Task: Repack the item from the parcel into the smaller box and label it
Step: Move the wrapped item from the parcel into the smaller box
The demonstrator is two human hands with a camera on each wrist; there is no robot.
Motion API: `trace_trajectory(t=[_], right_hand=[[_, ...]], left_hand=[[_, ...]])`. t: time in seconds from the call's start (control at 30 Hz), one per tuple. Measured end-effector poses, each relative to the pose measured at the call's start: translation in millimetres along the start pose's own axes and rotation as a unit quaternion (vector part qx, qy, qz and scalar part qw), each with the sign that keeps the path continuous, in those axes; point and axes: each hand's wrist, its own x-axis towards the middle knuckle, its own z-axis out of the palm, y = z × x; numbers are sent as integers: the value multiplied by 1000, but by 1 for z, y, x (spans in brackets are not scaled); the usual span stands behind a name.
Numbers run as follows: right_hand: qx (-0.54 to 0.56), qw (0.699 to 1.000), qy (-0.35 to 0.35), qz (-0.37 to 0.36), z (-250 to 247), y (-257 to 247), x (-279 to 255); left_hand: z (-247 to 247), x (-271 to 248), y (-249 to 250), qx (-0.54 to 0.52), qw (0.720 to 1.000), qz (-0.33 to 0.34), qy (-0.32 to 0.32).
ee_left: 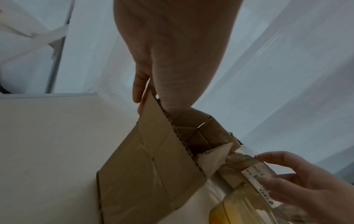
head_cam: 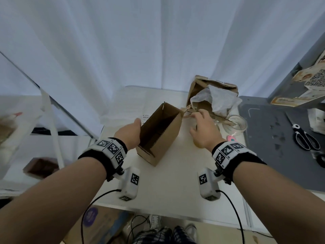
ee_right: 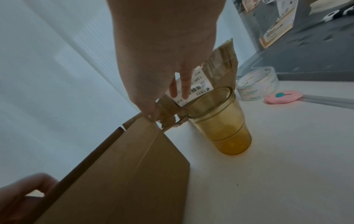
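A: Arms? Bare forearms, no sleeves. Left hand point(head_cam: 129, 132) and right hand point(head_cam: 204, 129) bare too.

B: Wristwear?

A: Black band on each wrist, ringed with white blocks carrying black-and-white square markers. Left band point(head_cam: 107, 152), right band point(head_cam: 230, 154).

B: Cameras?

A: White boxy unit on a black bracket with a screw, hanging at each band's 6 o'clock side, one marker on its face, another on its near end. Left unit point(head_cam: 130, 184), right unit point(head_cam: 208, 186). Black cable point(head_cam: 91, 203) runs from each toward 6 o'clock.

B: Lower body?

A: Dark plaid trousers point(head_cam: 158, 235), light shoes point(head_cam: 155, 221).
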Motion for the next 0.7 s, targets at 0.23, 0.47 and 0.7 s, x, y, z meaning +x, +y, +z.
trace_trajectory(t=[0.23,0.47,0.7], right_hand=[[-20,999,-12,49,-2,8,18],[-143,988,4,55,-8,7,42],[-165,983,-10,85,-12,14,64]], left_hand=[[0,21,31,39,989,119,78],[-3,45,79,132,975,170,49],[-9,62,86,87,978,187,3]])
